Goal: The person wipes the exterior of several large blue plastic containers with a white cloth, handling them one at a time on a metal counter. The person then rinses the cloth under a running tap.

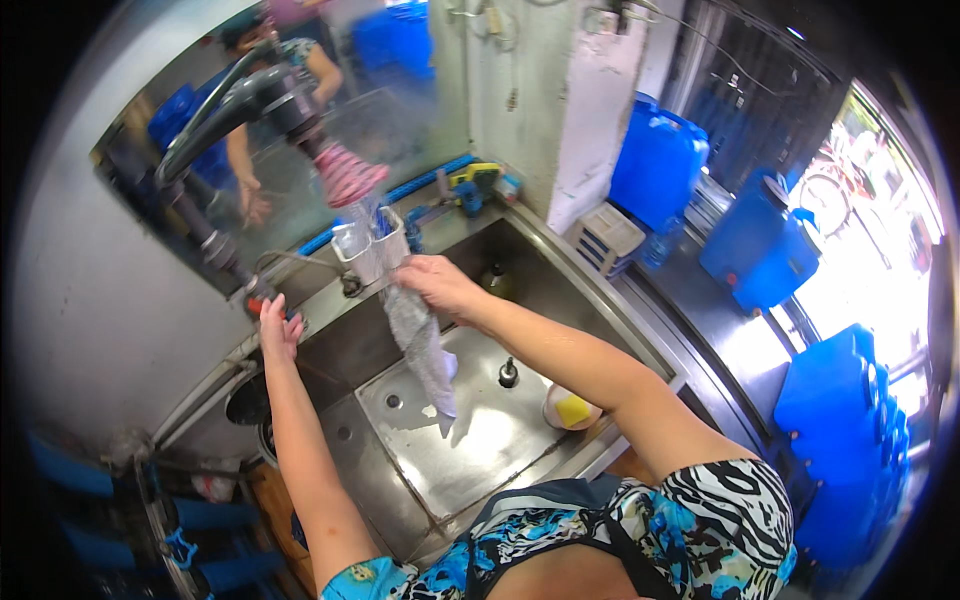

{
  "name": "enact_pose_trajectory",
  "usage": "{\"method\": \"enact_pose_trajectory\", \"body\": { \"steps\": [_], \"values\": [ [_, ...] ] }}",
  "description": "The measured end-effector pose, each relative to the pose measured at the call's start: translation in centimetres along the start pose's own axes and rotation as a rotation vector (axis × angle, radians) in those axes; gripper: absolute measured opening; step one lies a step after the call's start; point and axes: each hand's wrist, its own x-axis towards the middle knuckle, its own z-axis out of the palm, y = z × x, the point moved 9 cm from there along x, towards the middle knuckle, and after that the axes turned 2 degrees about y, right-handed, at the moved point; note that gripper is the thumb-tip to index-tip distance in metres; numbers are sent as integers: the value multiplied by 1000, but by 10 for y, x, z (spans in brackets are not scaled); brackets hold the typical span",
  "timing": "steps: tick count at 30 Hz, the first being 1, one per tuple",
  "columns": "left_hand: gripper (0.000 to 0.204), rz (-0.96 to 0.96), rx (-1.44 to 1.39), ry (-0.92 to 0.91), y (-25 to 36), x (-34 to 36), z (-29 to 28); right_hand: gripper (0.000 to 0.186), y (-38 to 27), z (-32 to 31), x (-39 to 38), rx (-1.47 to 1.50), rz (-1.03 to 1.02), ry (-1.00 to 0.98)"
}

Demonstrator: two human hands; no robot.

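Note:
A wet grey-white cloth point(418, 335) hangs down over the metal sink point(480, 450). My right hand point(440, 287) is closed on its upper end, just in front of a white caddy point(375, 258) that holds brush-like items. Above the caddy is a tap outlet wrapped in pink cloth point(350, 175), with what looks like a thin stream of water falling from it toward the cloth. My left hand point(281, 328) reaches to the wall pipe, its fingers curled at a red-orange valve handle point(258, 304).
A tub with a yellow sponge point(572, 410) sits at the sink's right edge. Along the back ledge are a blue hose point(430, 178) and scrubbing items. Blue water jugs point(655, 165) line the right side. A mirror-like panel point(380, 110) covers the wall behind the pipe.

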Motion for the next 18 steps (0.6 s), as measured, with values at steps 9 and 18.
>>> {"method": "enact_pose_trajectory", "body": {
  "steps": [9,18],
  "values": [
    [45,470,282,-875,-11,-194,180,18,-5,-16,5,70,-114,-53],
    [25,894,636,-489,18,-209,175,38,36,-49,18,-1101,-83,-101]
  ]
}}
